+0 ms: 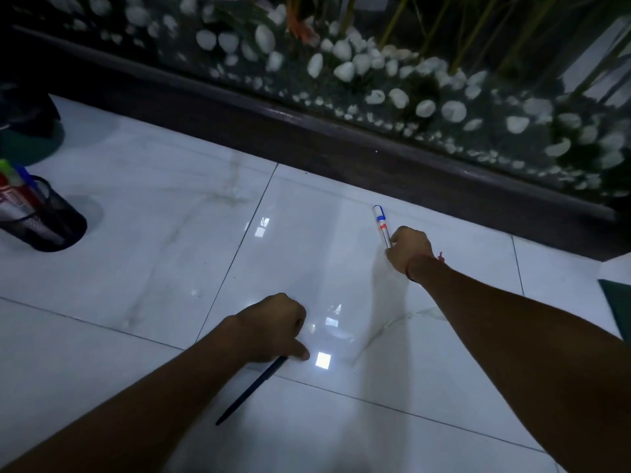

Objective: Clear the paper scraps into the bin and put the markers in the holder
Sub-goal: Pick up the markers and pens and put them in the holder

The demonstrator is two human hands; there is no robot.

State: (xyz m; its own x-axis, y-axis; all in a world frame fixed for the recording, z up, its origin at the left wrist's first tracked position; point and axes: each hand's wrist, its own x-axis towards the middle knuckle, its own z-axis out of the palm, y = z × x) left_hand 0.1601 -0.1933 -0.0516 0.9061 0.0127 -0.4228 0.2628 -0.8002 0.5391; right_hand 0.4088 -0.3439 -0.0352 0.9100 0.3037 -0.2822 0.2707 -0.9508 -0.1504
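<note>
On the glossy white tiled floor, my right hand (409, 249) grips the near end of a white marker (381, 224) with blue and red markings; its capped end points away toward the dark ledge. My left hand (278, 327) is curled round the upper end of a dark blue pen (251, 392), whose tip slants down to the lower left above the tiles. A black mesh holder (51, 220) stands at the far left with several markers in it, green, blue and red among them.
A dark wooden ledge (341, 145) runs diagonally across the back, with a glass panel, white pebbles (345, 70) and plant stems behind it. A dark object (24, 110) sits at the upper left. A green edge (616, 302) shows at the right.
</note>
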